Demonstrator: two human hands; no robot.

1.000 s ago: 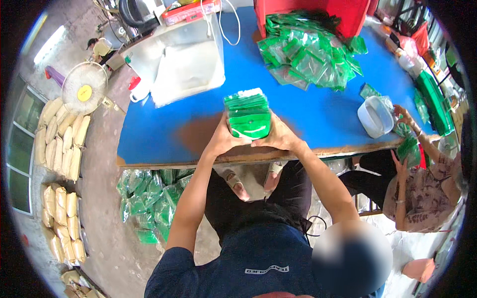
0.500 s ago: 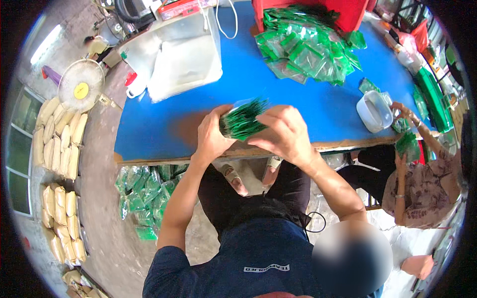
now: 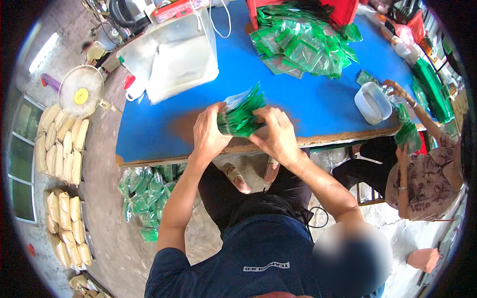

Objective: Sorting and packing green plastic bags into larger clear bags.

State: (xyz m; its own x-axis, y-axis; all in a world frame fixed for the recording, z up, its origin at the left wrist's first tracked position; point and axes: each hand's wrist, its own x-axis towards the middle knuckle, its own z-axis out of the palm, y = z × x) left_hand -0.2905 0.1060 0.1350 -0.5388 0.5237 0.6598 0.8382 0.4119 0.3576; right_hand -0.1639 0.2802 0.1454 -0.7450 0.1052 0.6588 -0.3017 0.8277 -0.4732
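Note:
Above the near edge of the blue table, my left hand (image 3: 208,131) is closed around one side of a thick stack of green-and-clear plastic bags (image 3: 241,115). My right hand (image 3: 278,133) pinches the other side, thumb below and fingers along the edge. The stack is tilted, and its upper edges are fanned out and slightly blurred. Farther back lies a loose pile of similar green-edged bags (image 3: 303,49), spilling out in front of a red bin (image 3: 343,11).
A clear plastic tub (image 3: 211,62) stands at the back left, beside a white cup with a red top (image 3: 134,89). To the right, a co-worker (image 3: 422,179) handles green bags near a white container (image 3: 372,104). Filled bags (image 3: 144,193) lie on the floor; a fan (image 3: 81,94) stands left.
My right hand has moved left, closer to my left hand, and now grips the stack's side. The stack has turned, showing more of the bags' faces.

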